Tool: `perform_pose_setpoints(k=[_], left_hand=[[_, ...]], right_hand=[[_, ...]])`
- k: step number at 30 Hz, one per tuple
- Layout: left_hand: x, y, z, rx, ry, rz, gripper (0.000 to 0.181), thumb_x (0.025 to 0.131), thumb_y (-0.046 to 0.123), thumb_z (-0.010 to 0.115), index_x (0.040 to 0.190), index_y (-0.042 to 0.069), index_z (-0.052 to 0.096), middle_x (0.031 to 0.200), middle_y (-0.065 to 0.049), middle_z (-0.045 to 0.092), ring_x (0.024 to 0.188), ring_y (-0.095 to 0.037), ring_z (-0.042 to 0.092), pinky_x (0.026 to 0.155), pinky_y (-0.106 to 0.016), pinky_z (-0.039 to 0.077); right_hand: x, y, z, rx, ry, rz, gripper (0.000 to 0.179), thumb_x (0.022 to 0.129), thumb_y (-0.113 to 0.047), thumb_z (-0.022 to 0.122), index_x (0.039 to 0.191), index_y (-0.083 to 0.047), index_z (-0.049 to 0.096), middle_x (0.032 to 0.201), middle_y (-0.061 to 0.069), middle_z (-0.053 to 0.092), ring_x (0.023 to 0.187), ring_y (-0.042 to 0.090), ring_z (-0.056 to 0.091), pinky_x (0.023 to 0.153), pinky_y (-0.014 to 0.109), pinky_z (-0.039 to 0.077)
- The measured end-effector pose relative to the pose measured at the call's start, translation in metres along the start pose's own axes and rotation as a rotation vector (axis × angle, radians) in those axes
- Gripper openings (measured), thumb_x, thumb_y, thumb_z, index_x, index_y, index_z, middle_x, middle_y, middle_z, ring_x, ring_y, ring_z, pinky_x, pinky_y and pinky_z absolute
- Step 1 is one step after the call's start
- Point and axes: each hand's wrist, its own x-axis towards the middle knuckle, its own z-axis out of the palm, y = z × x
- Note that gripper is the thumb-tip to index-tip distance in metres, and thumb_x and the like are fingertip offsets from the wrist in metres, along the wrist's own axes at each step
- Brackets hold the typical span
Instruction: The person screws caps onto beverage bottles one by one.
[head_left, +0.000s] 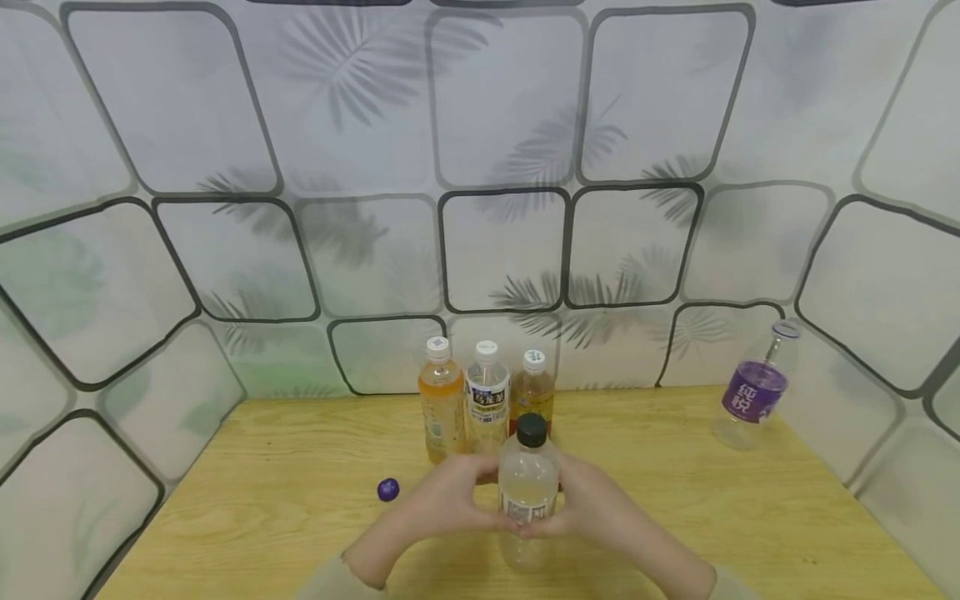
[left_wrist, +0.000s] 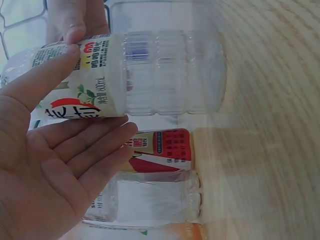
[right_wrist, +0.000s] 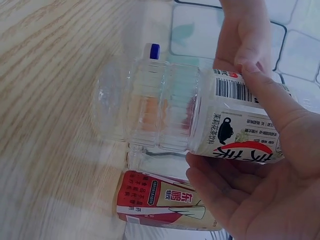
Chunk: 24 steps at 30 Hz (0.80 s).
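Between both hands stands a clear plastic tea bottle (head_left: 528, 475) with a black cap (head_left: 532, 430), upright at the front middle of the table. My left hand (head_left: 453, 500) holds its left side and my right hand (head_left: 596, 504) its right side. The thumbs meet across the label on the near side, while the other fingers reach around behind. In the left wrist view the bottle's label (left_wrist: 95, 65) shows under the thumb. The right wrist view shows a barcode and a teapot print on the label (right_wrist: 235, 120), with the bottle's ribbed base close over the wood.
Behind it, a row holds an orange-topped bottle (head_left: 442, 417), an oolong tea bottle (head_left: 487, 408) and an amber bottle (head_left: 532, 387). A purple cap (head_left: 387, 489) lies to the left. A clear bottle with a purple label (head_left: 753, 392) stands far right. Patterned cloth (head_left: 502, 250) encloses the wooden table (head_left: 300, 467).
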Motion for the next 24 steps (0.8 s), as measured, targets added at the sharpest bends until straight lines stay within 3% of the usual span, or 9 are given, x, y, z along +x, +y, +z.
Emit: perform_pose_setpoints(k=[10, 24], left_hand=[[0.000, -0.003, 0.007, 0.002, 0.022, -0.022, 0.059, 0.082, 0.025, 0.093, 0.136, 0.014, 0.069, 0.136, -0.003, 0.074, 0.126, -0.022, 0.071, 0.109, -0.038, 0.058], [-0.005, -0.005, 0.015, -0.052, 0.070, -0.044, 0.060, 0.083, 0.027, 0.092, 0.137, 0.016, 0.070, 0.136, -0.003, 0.074, 0.123, -0.021, 0.072, 0.104, -0.030, 0.059]], right_hand=[[-0.002, 0.001, -0.001, 0.019, -0.020, 0.007, 0.076, 0.071, -0.031, 0.100, 0.136, -0.016, 0.063, 0.129, 0.002, 0.075, 0.116, 0.030, 0.073, 0.095, 0.036, 0.062], [-0.011, 0.008, 0.009, 0.088, 0.054, 0.030, 0.068, 0.077, -0.038, 0.096, 0.134, -0.015, 0.068, 0.129, 0.001, 0.076, 0.115, 0.026, 0.074, 0.093, 0.029, 0.062]])
